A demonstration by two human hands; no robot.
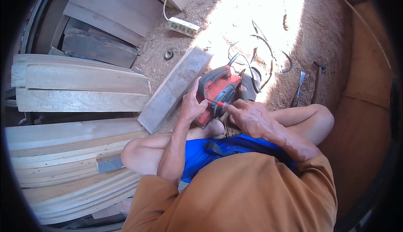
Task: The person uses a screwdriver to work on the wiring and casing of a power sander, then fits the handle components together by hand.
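Observation:
A red and black power tool (218, 90) rests tilted between my legs, its cord running from the handle's upper end. My left hand (193, 105) is wrapped round the tool's left side. In my right hand (250, 116) is a screwdriver (222, 105) with a red and clear handle. Its thin shaft points left across the tool, close to my left fingertips. The exact spot the tip touches is too small to tell.
Stacked boards (84, 101) fill the left. A wooden beam (176, 87) lies beside the tool. Further off are a power strip (183, 27) and a tape roll (168, 54). A chisel (299, 87) and a hammer (319, 78) lie right, near a wooden panel (365, 143).

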